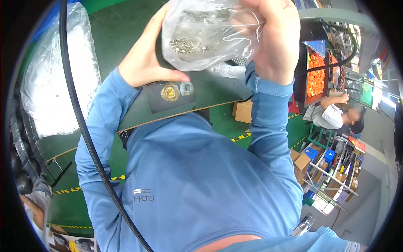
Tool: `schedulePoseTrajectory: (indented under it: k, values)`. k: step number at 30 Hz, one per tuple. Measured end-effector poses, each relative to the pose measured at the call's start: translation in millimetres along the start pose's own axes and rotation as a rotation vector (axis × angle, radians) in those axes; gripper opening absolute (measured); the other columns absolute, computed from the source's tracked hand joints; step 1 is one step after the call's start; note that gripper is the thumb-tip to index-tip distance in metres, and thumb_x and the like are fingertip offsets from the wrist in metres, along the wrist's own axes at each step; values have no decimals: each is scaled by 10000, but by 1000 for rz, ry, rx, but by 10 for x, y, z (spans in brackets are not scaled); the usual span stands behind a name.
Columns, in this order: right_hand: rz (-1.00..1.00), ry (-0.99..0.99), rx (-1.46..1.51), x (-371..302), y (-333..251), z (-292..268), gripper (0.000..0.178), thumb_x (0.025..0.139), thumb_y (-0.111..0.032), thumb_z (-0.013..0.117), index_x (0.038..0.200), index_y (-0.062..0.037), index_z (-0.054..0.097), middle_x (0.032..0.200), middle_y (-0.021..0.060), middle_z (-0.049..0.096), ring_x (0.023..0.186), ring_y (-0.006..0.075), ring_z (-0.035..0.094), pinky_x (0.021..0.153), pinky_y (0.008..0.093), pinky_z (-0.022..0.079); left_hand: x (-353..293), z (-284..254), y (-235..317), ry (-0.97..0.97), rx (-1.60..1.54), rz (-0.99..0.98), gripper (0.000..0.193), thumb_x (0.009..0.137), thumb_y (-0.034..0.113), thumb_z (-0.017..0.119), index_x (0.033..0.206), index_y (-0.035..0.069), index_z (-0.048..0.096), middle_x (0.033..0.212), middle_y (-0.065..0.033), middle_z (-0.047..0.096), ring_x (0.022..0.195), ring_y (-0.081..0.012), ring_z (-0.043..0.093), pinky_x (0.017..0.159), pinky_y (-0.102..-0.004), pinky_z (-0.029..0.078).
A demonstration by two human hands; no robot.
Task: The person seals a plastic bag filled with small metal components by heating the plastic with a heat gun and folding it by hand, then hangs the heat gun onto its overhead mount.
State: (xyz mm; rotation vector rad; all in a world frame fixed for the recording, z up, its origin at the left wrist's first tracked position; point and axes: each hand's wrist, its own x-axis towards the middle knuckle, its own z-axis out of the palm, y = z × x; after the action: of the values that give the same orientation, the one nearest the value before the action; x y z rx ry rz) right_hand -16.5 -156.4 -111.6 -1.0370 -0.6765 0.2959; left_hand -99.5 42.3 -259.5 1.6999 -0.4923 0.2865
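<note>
In front of me a clear plastic bag [218, 31] is held up, with a small heap of shiny metal pieces [189, 46], like small screws, in its lower left corner. My left hand [149, 59] holds its left side, the thumb out below the bag and the fingers hidden behind it. My right hand [277, 35] grips the right side, fingers curled at the plastic. Below the bag, a dark flat mat [159, 104] lies on the table with a round yellow piece in clear wrap [170, 92] and a smaller clear packet [187, 88].
A large clear bag of white pieces [61, 80] lies on the green table [111, 25] at left. A black cable [77, 101] crosses the view. At right stand a bin of orange parts [315, 75], a seated person [329, 113], cardboard boxes [242, 111] and a loaded rack [331, 172].
</note>
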Motion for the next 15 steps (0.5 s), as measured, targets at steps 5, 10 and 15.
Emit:
schedulePoseTrajectory:
  k: [5,10,15]
  values:
    - [289,532,-32,0,-296,147,103,935,-104,616,833,-100,608,668,-41,554,531,74,507,485,207,418,223,83,28,155,260,136,1241,550,226,996,1536,-39,291,1497,-180,424,1389,-293,435,1161,-398,355]
    - [296,245,464,58,-74,6,180,970,-106,579,800,-141,532,628,-68,419,492,63,391,434,223,341,339,150,-206,-74,-120,-157,1118,569,119,997,1492,28,373,1415,-109,556,1302,-241,545,1108,-392,449]
    - [467,221,638,-28,-186,-59,344,982,-114,545,678,-170,393,598,-69,325,494,75,349,452,229,332,365,177,-182,-45,-182,-158,1011,588,135,999,1431,29,451,1380,-110,591,1286,-226,560,1105,-391,458]
